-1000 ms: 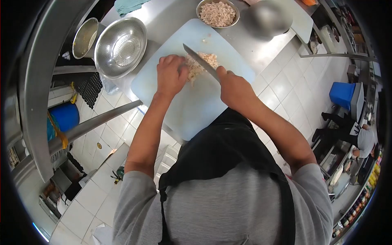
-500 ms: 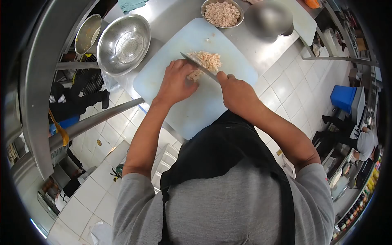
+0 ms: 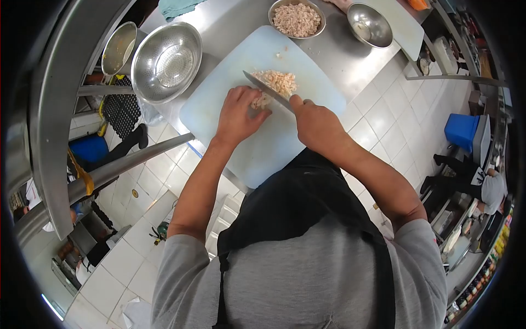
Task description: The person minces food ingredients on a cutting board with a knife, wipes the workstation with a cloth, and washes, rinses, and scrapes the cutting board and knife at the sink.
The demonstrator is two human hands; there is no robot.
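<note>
My right hand (image 3: 320,125) grips the handle of a chef's knife (image 3: 267,89), its blade slanting to the upper left over a cutting board (image 3: 249,151). Beyond the blade lies a heap of finely chopped pale pink food (image 3: 280,82), whose exact kind I cannot make out. On the near side, my left hand (image 3: 238,116) has its fingers curled against a few larger pale pieces (image 3: 262,102), close to the blade. Its thumb rests by the board. At the board's far edge stands a steel bowl (image 3: 296,34) filled with similar chopped pieces.
A steel colander (image 3: 143,68) and a deep steel pot (image 3: 113,55) stand at left. Another steel bowl (image 3: 378,36) sits at right beside a second board (image 3: 402,30). A green cloth (image 3: 178,6) lies at the back. A metal rail (image 3: 131,156) runs at left. Other people work at both sides.
The blurred round grey patch over the right steel bowl is gone, so the bowl shows plainly. A person at left has shifted, uncovering a blue container. My hands and knife have barely moved.
</note>
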